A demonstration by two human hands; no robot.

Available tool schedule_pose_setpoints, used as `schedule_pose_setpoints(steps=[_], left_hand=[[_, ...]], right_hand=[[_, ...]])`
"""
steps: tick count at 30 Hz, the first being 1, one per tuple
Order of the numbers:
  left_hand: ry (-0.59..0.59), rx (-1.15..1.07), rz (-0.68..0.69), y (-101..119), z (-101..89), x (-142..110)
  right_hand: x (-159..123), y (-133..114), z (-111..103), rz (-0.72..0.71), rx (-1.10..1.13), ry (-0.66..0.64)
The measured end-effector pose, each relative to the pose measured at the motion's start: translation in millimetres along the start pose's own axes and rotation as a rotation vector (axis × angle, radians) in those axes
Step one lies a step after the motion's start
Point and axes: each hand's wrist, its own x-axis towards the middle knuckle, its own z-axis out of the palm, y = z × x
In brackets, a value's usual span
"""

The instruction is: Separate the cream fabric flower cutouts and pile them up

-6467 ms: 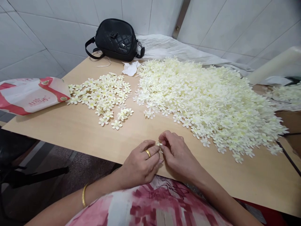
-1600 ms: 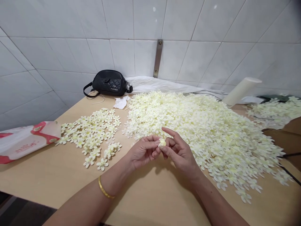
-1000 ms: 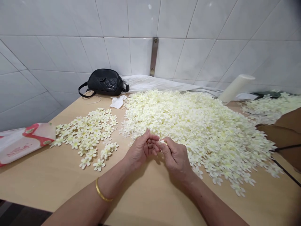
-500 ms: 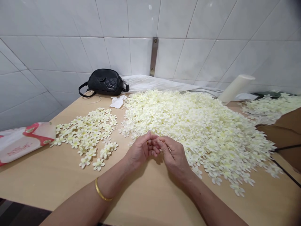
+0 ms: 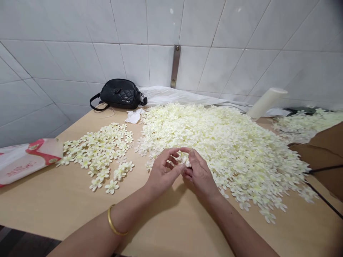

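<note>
Small pale-yellow flower petals of a white artificial flower (image 5: 188,163) show between my two hands. My right hand (image 5: 199,171) is closed on it, thumb bent over the top and fingers curled underneath. My left hand (image 5: 164,169) meets it from the other side, thumb tip against the petals and fingers curled. Both index fingertips come close together above the flower. Part of it is hidden by the fingers. Just behind my hands lies a large heap of loose artificial flowers (image 5: 214,132). To the left is a smaller, flatter group of the same flowers (image 5: 103,146).
A red-and-white plastic bag (image 5: 29,160) lies at the table's left edge. At the back are a black handbag (image 5: 119,93), a crumpled tissue (image 5: 134,116) and a leaning white roll (image 5: 266,102). A brown thing (image 5: 321,157) with black cords stands on the right of the table (image 5: 177,221).
My hands have turned and shifted slightly. A white flower now shows in my right fingers, where none was visible before. My left thumb has moved across to it.
</note>
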Motion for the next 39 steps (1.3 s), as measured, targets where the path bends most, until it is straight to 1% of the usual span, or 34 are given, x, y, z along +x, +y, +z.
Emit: schedule_pose_setpoints(steps=[1, 2, 3, 4, 5, 7, 9, 11, 12, 14, 15, 18, 20, 22, 23, 25, 28, 31, 33, 35, 37, 39], left_hand=[[-0.012, 0.069, 0.075, 1, 1.1, -1], [-0.023, 0.110, 0.122, 2, 2.3, -2], [-0.032, 0.119, 0.129, 3, 3.3, -2], [-0.032, 0.097, 0.097, 2, 4.1, -1], [-0.021, 0.048, 0.035, 1, 4.3, -1], [0.019, -0.097, -0.121, -4, 3.4, 1], [0.077, -0.250, -0.245, -9, 0.8, 4], [0.140, -0.354, -0.307, -13, -2.3, 7], [0.153, -0.380, -0.320, -14, -3.7, 8], [0.126, -0.401, -0.326, -14, -5.6, 9], [0.093, -0.415, -0.329, -14, -6.2, 10], [-0.009, -0.513, -0.371, -12, -6.8, 10], [-0.053, -0.596, -0.400, -11, -7.0, 11], [-0.083, -0.641, -0.417, -12, -7.3, 11], [-0.083, -0.645, -0.420, -12, -7.5, 12], [-0.049, -0.608, -0.415, -12, -7.8, 12], [0.014, -0.457, -0.373, -9, -8.3, 12], [-0.015, -0.282, -0.297, -6, -9.9, 11], [-0.021, -0.211, -0.262, -6, -11.3, 11], [-0.003, -0.192, -0.266, -10, -12.2, 12], [0.012, -0.242, -0.321, -15, -11.9, 13], [0.010, -0.345, -0.399, -19, -10.5, 13]], right_hand=[[0, -1, 2, 0.037, 0.032, 0.000], [0, -1, 4, 0.069, 0.058, -0.002], [0, 0, 5, 0.093, 0.078, -0.010], [1, 0, 5, 0.108, 0.090, -0.025], [1, 1, 5, 0.107, 0.091, -0.040], [1, 2, 3, 0.070, 0.050, -0.073], [1, 4, 1, 0.001, -0.067, -0.113], [0, 5, -2, -0.097, -0.217, -0.099], [0, 5, -3, -0.146, -0.278, -0.079], [1, 7, -5, -0.200, -0.339, -0.039], [2, 7, -7, -0.193, -0.337, -0.036], [6, 8, -10, -0.120, -0.225, -0.070], [9, 9, -12, -0.090, -0.119, -0.098], [10, 10, -13, -0.077, -0.068, -0.116], [10, 10, -13, -0.078, -0.080, -0.108], [8, 10, -12, -0.103, -0.187, -0.061], [5, 10, -10, -0.209, -0.471, 0.001], [4, 10, -9, -0.316, -0.684, 0.006], [4, 11, -9, -0.334, -0.733, 0.018], [3, 13, -8, -0.343, -0.750, 0.035], [2, 13, -7, -0.364, -0.761, 0.045], [1, 13, -6, -0.376, -0.763, 0.042]])
